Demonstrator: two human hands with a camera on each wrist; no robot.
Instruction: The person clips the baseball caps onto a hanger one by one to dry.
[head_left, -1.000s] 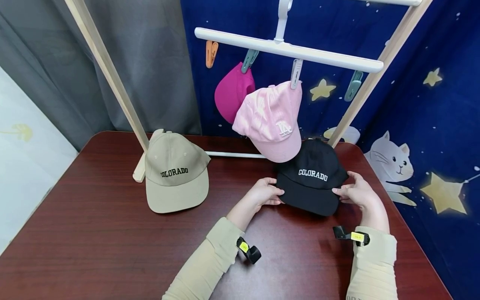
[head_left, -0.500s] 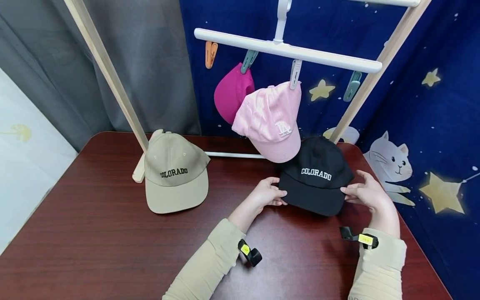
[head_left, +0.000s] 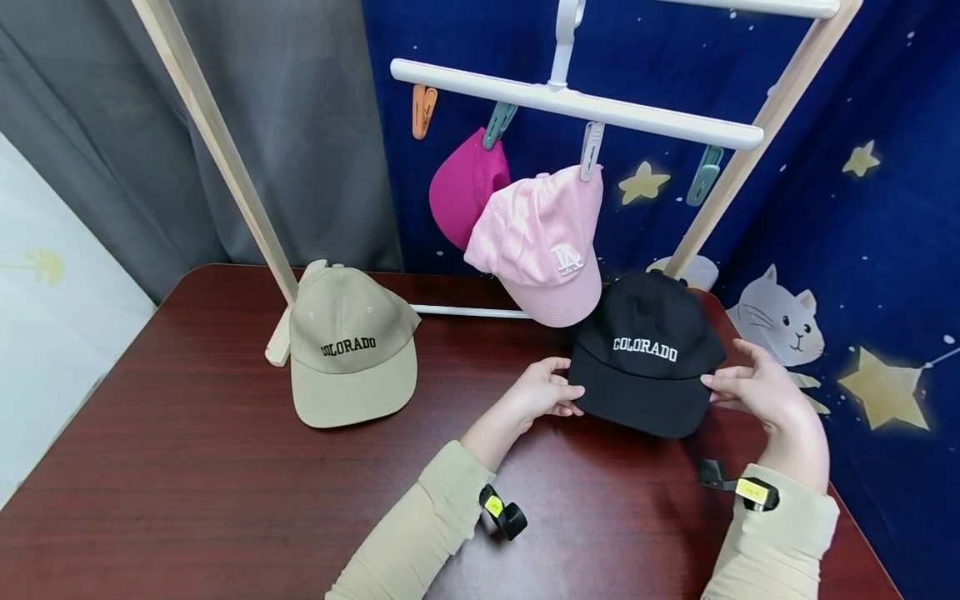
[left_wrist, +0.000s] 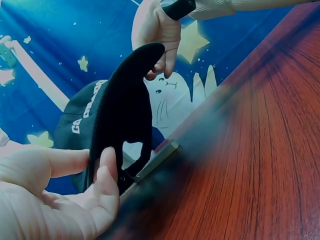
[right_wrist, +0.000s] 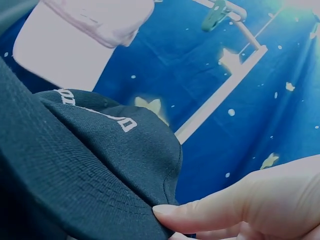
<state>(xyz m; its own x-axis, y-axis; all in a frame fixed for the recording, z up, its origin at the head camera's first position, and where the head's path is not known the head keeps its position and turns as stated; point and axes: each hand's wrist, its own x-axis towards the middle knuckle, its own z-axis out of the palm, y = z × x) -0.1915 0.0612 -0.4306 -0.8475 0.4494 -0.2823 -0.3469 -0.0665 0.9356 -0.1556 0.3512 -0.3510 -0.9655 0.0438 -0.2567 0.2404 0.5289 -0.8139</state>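
Between my two hands is a black baseball cap (head_left: 647, 333) with white COLORADO lettering, brim toward me. My left hand (head_left: 542, 392) pinches the brim's left end, thumb on top and fingers beneath, as the left wrist view (left_wrist: 75, 195) also shows. At the brim's right end, my right hand (head_left: 765, 392) pinches the edge between thumb and fingers. In the left wrist view the cap's brim (left_wrist: 127, 80) is tilted up off the tabletop, its dark hollow showing. A pink cap (head_left: 551, 242) hangs from a grey clothespin (head_left: 592, 150) just above and left of the black one.
A beige COLORADO cap (head_left: 352, 342) sits on the brown table (head_left: 225, 492) at left. From a white hanger bar (head_left: 577, 104) hang a magenta cap (head_left: 468, 187), an orange clothespin (head_left: 423, 111) and a green clothespin (head_left: 705, 175). Wooden posts (head_left: 217, 150) flank the bar.
The black cap has moved to the right and slightly nearer, both hands travelling with it. The right hand has shifted farther right than the left. The hanging caps stay put.
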